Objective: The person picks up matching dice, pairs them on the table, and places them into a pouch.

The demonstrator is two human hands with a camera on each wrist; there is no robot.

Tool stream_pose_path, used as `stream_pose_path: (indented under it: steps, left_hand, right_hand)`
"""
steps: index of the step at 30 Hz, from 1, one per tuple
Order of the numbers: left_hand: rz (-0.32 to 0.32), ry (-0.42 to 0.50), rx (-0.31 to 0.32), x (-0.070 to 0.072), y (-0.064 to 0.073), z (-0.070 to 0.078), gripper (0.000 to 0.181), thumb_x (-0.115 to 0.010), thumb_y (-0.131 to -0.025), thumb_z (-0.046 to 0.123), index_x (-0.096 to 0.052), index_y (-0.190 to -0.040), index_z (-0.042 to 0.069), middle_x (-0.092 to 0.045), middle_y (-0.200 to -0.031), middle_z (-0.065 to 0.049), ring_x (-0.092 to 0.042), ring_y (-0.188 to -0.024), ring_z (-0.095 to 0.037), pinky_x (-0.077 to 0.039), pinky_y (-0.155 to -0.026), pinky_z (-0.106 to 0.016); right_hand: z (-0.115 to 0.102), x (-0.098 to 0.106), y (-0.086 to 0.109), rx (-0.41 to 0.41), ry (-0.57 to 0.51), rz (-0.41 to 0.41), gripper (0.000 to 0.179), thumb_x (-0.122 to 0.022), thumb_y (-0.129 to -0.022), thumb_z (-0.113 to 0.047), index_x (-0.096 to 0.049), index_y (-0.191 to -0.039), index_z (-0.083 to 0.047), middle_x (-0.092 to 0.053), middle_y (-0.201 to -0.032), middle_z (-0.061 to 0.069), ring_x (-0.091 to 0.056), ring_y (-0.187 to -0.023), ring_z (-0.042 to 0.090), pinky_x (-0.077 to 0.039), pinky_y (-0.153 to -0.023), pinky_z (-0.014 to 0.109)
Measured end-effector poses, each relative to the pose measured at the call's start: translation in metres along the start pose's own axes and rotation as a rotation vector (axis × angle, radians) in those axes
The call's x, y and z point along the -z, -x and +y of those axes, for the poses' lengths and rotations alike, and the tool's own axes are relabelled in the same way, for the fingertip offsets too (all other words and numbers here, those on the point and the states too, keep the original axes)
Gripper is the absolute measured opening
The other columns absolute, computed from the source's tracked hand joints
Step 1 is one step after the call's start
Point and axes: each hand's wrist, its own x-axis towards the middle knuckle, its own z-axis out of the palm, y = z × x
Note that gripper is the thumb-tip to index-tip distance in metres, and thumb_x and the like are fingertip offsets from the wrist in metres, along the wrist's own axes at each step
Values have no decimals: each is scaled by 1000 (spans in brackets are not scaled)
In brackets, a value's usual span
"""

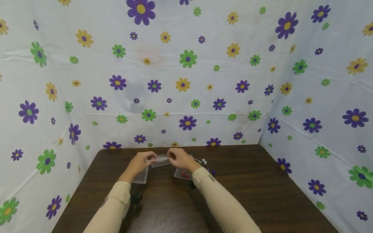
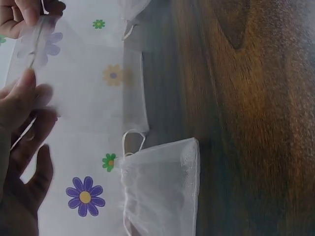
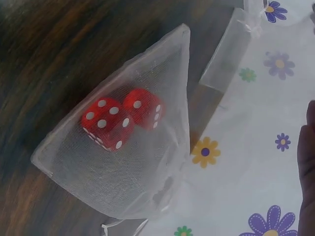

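A sheer white drawstring bag (image 1: 161, 162) is stretched between my two hands at its top edge, its lower end reaching the table in the left wrist view. My left hand (image 1: 141, 161) pinches one side of that edge between thumb and fingers. The other side is pinched by my right hand (image 1: 180, 158). Left of it lies a second mesh bag (image 2: 165, 184) with a white cord loop. Under my right hand is a third mesh bag (image 3: 106, 179) holding two red dice (image 3: 107, 123), seen through the fabric.
White dice (image 1: 204, 161) and blue dice (image 1: 213, 172) lie on the dark wood table (image 1: 233, 194), right of the bags. A flower-print cloth (image 1: 186, 81) hangs behind the table and along both sides.
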Motion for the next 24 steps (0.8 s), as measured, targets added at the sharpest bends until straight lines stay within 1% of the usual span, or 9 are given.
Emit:
stream_pose_path:
  steps: [4,7,9,11,13,18,21,24]
  left_hand:
    - [-87,66,19,2,3,1,7,-76,-91,14,-70,-91,17,-69,-85,7,-63,-77,-8,-54,-72,-33]
    - [-126,94,34,2,6,-1,5,-75,-93,16,-70,-92,16,-69,-85,8,-61,-77,-8,-54,-72,-31]
    - [-145,105,41,2,8,-2,6,-74,-94,18,-70,-92,15,-68,-85,8,-60,-76,-8,-53,-72,-30]
    - [-154,112,44,2,10,-3,8,-74,-94,20,-71,-92,13,-68,-84,8,-59,-75,-8,-53,-72,-29]
    - [-155,118,31,2,11,-3,10,-74,-93,20,-71,-92,11,-68,-83,7,-59,-74,-8,-53,-71,-29]
    - [-147,109,-15,3,16,-1,5,-77,-90,12,-72,-90,11,-68,-83,5,-57,-74,-9,-53,-69,-28]
    - [-150,112,-11,2,18,-1,6,-78,-89,11,-72,-90,13,-68,-84,5,-57,-76,-9,-53,-70,-28]
    - [-154,136,-5,1,19,0,6,-78,-89,12,-72,-89,13,-69,-85,5,-59,-77,-9,-54,-72,-28]
  right_hand:
    - [0,-1,1,-28,-61,-36,5,-63,-95,-12,-61,-92,-15,-58,-81,-6,-51,-72,6,-46,-67,21]
    - [-1,-3,3,-38,-86,-63,3,-62,-96,-14,-63,-93,-14,-59,-81,-6,-52,-71,6,-46,-66,22]
    - [-1,-4,5,-49,-83,-85,4,-62,-97,-15,-64,-95,-13,-59,-81,-6,-52,-71,6,-46,-66,22]
    - [-1,-5,8,-54,-74,-105,4,-63,-97,-16,-65,-95,-13,-59,-82,-7,-52,-72,6,-46,-67,21]
    - [0,-7,10,-51,-71,-122,4,-64,-97,-15,-66,-94,-12,-60,-83,-7,-52,-74,5,-47,-68,21]
    - [5,-12,13,-34,-75,-178,4,-70,-96,-13,-67,-94,-11,-62,-86,-7,-55,-76,4,-49,-71,21]
    - [6,-13,14,-45,-72,-212,4,-72,-95,-12,-68,-96,-10,-63,-87,-7,-55,-76,3,-49,-72,21]
    - [7,-15,15,-66,-67,-221,5,-72,-95,-12,-69,-97,-8,-63,-87,-7,-56,-77,3,-49,-72,21]
